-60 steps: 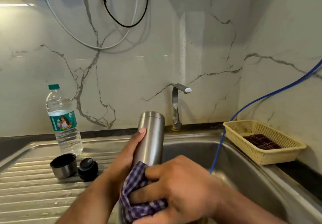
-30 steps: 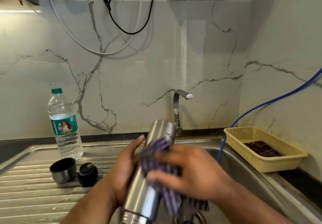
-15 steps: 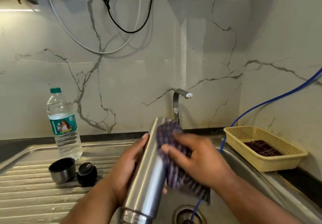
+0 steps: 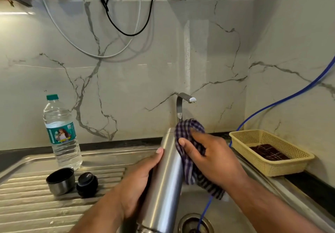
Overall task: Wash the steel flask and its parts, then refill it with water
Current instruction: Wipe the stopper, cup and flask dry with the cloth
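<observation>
Over the sink, my left hand [image 4: 137, 183] grips the steel flask [image 4: 165, 183], which is tilted with its closed base up and its mouth toward me at the bottom edge. My right hand [image 4: 208, 157] holds a blue checked cloth [image 4: 188, 133] against the flask's upper end. The flask's steel cup [image 4: 60, 181] and black stopper [image 4: 87, 181] stand side by side on the ribbed drainboard [image 4: 27, 207] at the left. A plastic water bottle [image 4: 61, 134] with a green cap stands behind them.
The tap [image 4: 181, 105] rises behind the flask with no water running. A blue hose [image 4: 272, 105] runs from the right wall down into the sink drain [image 4: 190, 223]. A yellow basket [image 4: 268, 153] holding a dark item sits on the counter at right.
My right hand has wiped the cloth from the flask's lower body up to its top end. The flask has tilted, mouth toward me. The cup and stopper have not moved.
</observation>
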The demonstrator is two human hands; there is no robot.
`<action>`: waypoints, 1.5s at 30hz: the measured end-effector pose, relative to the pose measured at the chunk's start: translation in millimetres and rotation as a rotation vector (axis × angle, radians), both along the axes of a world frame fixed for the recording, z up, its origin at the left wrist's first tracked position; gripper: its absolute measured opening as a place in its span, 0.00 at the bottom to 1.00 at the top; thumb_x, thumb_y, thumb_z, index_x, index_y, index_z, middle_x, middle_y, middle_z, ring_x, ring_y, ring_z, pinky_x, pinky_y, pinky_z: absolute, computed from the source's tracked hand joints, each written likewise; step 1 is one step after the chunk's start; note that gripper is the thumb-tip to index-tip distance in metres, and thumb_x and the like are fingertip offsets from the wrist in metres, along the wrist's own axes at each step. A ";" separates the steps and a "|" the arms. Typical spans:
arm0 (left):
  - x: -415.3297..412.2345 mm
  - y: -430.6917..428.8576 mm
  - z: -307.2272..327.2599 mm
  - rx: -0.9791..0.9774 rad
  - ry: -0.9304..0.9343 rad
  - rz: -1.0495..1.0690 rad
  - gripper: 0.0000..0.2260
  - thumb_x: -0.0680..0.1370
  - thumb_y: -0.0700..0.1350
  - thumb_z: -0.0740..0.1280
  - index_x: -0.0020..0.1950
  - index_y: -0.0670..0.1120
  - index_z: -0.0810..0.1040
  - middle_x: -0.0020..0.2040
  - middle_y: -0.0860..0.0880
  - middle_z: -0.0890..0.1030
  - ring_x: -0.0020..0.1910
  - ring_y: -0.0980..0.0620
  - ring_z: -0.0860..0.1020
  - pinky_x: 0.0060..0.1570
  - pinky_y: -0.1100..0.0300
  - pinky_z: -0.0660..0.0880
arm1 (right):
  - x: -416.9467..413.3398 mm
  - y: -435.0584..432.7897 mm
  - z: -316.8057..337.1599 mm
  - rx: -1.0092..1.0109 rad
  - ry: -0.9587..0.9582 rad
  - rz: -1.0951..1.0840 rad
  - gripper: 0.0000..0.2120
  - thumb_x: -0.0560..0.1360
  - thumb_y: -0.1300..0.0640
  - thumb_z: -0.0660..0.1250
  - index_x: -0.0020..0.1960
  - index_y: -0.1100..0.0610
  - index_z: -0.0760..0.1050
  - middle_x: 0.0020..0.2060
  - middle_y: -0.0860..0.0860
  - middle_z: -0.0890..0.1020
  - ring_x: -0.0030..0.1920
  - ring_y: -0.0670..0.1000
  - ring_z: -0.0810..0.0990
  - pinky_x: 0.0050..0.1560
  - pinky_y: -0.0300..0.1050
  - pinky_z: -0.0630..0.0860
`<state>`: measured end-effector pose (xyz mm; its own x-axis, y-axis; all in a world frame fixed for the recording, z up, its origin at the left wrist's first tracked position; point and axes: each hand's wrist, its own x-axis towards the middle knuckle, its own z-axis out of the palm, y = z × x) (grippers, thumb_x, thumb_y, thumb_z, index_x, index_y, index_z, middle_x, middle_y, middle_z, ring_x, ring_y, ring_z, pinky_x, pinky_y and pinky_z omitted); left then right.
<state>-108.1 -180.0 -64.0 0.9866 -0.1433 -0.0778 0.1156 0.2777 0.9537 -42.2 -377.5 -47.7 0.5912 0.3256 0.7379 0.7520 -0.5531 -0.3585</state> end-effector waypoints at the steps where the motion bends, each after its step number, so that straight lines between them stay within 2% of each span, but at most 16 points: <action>1: 0.6 1.3 -2.3 0.035 -0.017 0.014 0.26 0.75 0.62 0.70 0.63 0.43 0.83 0.59 0.36 0.83 0.56 0.35 0.82 0.61 0.41 0.78 | -1.8 1.8 -1.3 -0.034 0.001 0.041 0.19 0.80 0.33 0.59 0.55 0.46 0.79 0.43 0.43 0.83 0.42 0.41 0.80 0.43 0.47 0.79; 5: 0.9 4.9 -4.2 -0.037 -0.088 -0.007 0.36 0.69 0.60 0.79 0.70 0.41 0.77 0.64 0.35 0.80 0.64 0.35 0.79 0.66 0.39 0.74 | -15.0 8.1 0.7 -0.192 0.028 0.290 0.17 0.79 0.33 0.63 0.41 0.44 0.74 0.34 0.42 0.77 0.35 0.43 0.76 0.37 0.46 0.74; 7: -0.8 5.2 -1.8 -0.102 -0.139 -0.101 0.41 0.65 0.62 0.80 0.72 0.42 0.76 0.67 0.36 0.79 0.68 0.33 0.76 0.69 0.35 0.70 | -6.4 1.3 3.4 -0.098 0.112 0.304 0.17 0.79 0.36 0.66 0.43 0.48 0.77 0.35 0.43 0.80 0.35 0.44 0.79 0.37 0.48 0.76; 9: -1.2 4.7 0.6 -0.041 -0.179 -0.083 0.38 0.62 0.61 0.82 0.67 0.45 0.80 0.64 0.36 0.81 0.63 0.34 0.80 0.62 0.38 0.76 | -0.9 -2.9 0.8 0.002 0.170 0.301 0.16 0.80 0.39 0.67 0.40 0.50 0.76 0.33 0.44 0.80 0.32 0.43 0.78 0.34 0.46 0.74; 11: -1.5 2.6 3.8 0.082 -0.231 0.070 0.32 0.60 0.55 0.84 0.61 0.46 0.83 0.58 0.38 0.84 0.57 0.39 0.84 0.54 0.44 0.81 | -0.6 -1.6 -2.1 0.081 0.218 0.388 0.15 0.80 0.45 0.69 0.38 0.50 0.77 0.31 0.47 0.79 0.31 0.44 0.76 0.32 0.43 0.71; 13: 0.7 2.6 3.8 0.201 -0.317 0.208 0.30 0.62 0.48 0.84 0.62 0.47 0.81 0.54 0.44 0.86 0.53 0.46 0.85 0.49 0.52 0.83 | -0.6 0.3 -0.7 0.151 0.270 0.455 0.17 0.80 0.47 0.71 0.41 0.59 0.80 0.33 0.56 0.80 0.32 0.54 0.77 0.33 0.50 0.73; 14: 1.1 2.7 3.9 0.294 -0.357 0.282 0.29 0.62 0.46 0.84 0.61 0.50 0.80 0.52 0.49 0.87 0.50 0.52 0.86 0.46 0.57 0.82 | -2.5 -1.1 3.6 0.202 0.276 0.451 0.19 0.79 0.47 0.72 0.42 0.63 0.80 0.35 0.60 0.81 0.33 0.54 0.78 0.35 0.51 0.74; 16: 3.7 6.7 2.0 0.608 -0.430 0.442 0.32 0.60 0.47 0.86 0.60 0.57 0.76 0.48 0.60 0.84 0.47 0.62 0.83 0.43 0.63 0.80 | -9.2 -6.4 17.1 0.358 0.286 0.418 0.17 0.77 0.49 0.72 0.41 0.64 0.80 0.35 0.62 0.81 0.34 0.50 0.78 0.36 0.46 0.74; 19: 9.6 11.6 -4.7 0.937 -0.598 0.521 0.37 0.60 0.51 0.85 0.62 0.66 0.70 0.50 0.64 0.81 0.49 0.65 0.79 0.45 0.68 0.76 | -19.3 -15.1 35.4 0.517 0.377 0.508 0.12 0.77 0.54 0.72 0.39 0.61 0.82 0.33 0.56 0.83 0.34 0.49 0.80 0.36 0.41 0.75; 22: 14.2 10.4 -12.3 0.979 -0.653 0.495 0.38 0.60 0.51 0.84 0.64 0.68 0.70 0.54 0.63 0.81 0.51 0.65 0.79 0.47 0.68 0.76 | -23.8 -5.3 30.3 0.250 0.307 0.425 0.20 0.79 0.44 0.71 0.44 0.63 0.81 0.38 0.62 0.83 0.36 0.57 0.81 0.40 0.57 0.78; 27: 16.2 14.2 -17.7 0.861 -0.572 0.574 0.36 0.58 0.53 0.86 0.62 0.64 0.73 0.50 0.62 0.83 0.48 0.67 0.80 0.42 0.72 0.76 | -36.5 0.0 28.2 -0.093 0.216 0.406 0.16 0.80 0.49 0.71 0.34 0.43 0.75 0.28 0.37 0.76 0.30 0.39 0.74 0.35 0.32 0.68; 31: 17.7 13.5 -18.0 0.928 -0.602 0.565 0.36 0.61 0.53 0.84 0.64 0.63 0.71 0.50 0.62 0.81 0.47 0.64 0.80 0.42 0.68 0.76 | -24.3 -13.2 33.5 -0.044 0.188 0.250 0.16 0.78 0.45 0.70 0.32 0.38 0.75 0.26 0.38 0.77 0.28 0.39 0.75 0.33 0.36 0.68; 35: 18.0 13.7 -19.4 0.914 -0.584 0.537 0.36 0.60 0.51 0.85 0.62 0.64 0.71 0.49 0.62 0.82 0.47 0.67 0.79 0.40 0.70 0.74 | -33.4 -4.6 30.4 -0.090 0.213 0.355 0.18 0.79 0.43 0.69 0.31 0.38 0.73 0.26 0.40 0.75 0.29 0.40 0.73 0.32 0.36 0.68; 39: 19.5 15.7 -20.3 0.952 -0.585 0.528 0.35 0.61 0.51 0.84 0.63 0.64 0.71 0.48 0.61 0.82 0.44 0.63 0.81 0.40 0.59 0.81 | -26.4 -13.8 34.2 -0.127 0.200 0.287 0.18 0.78 0.38 0.68 0.30 0.37 0.73 0.26 0.41 0.75 0.28 0.40 0.72 0.32 0.42 0.69; 42: 17.3 10.6 -19.8 0.973 -0.606 0.480 0.35 0.61 0.50 0.83 0.61 0.68 0.70 0.50 0.61 0.82 0.47 0.67 0.79 0.41 0.66 0.78 | -27.1 -10.1 30.3 -0.130 0.071 0.232 0.22 0.80 0.35 0.64 0.30 0.42 0.67 0.26 0.46 0.70 0.27 0.45 0.69 0.30 0.50 0.70; 45: 17.5 11.6 -20.5 0.946 -0.602 0.475 0.34 0.61 0.49 0.84 0.61 0.67 0.71 0.50 0.60 0.82 0.48 0.66 0.80 0.39 0.69 0.76 | -28.8 -3.7 25.5 -0.133 0.052 0.212 0.23 0.79 0.32 0.61 0.31 0.43 0.67 0.26 0.47 0.71 0.27 0.48 0.71 0.30 0.49 0.70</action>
<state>-90.7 -168.4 -84.6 0.8398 0.1072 0.5322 -0.3390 -0.6621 0.6683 -70.9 -381.2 -22.3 0.5359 0.5381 0.6506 0.8384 -0.4302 -0.3347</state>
